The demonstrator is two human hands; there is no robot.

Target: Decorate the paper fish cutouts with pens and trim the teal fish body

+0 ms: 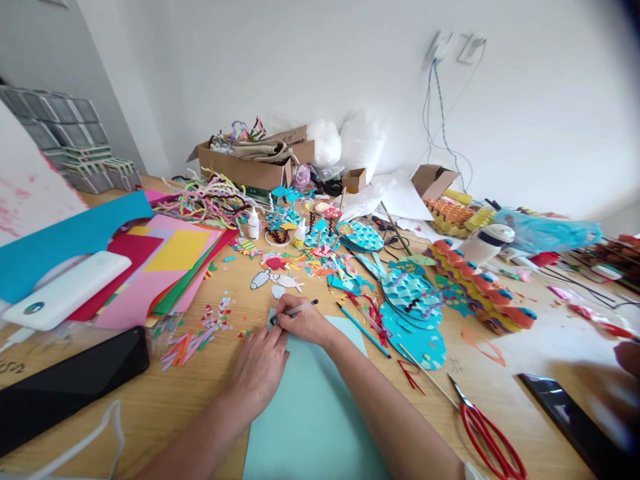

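My right hand [306, 321] is closed around a grey pen [303, 307] with a dark end, held slantwise over the top left corner of a light turquoise sheet of paper [313, 407]. Flat on the sheet's left edge lies my left hand [260, 367], fingers stretched toward that corner. A small dark patch [273, 320] shows by the fingertips; what it is I cannot make out. Just beyond are paper fish cut-outs [289, 282], partly white. Right of the sheet rests a blue pencil [364, 330].
Red-handled scissors [487, 433] and a wooden stick lie at right, near a dark phone [570, 413] and another person's blurred hand [627, 360]. Coloured paper [150, 267], a white power bank [70, 290] and a black phone [75, 387] occupy the left. Glue bottles [253, 224] stand behind paper scraps.
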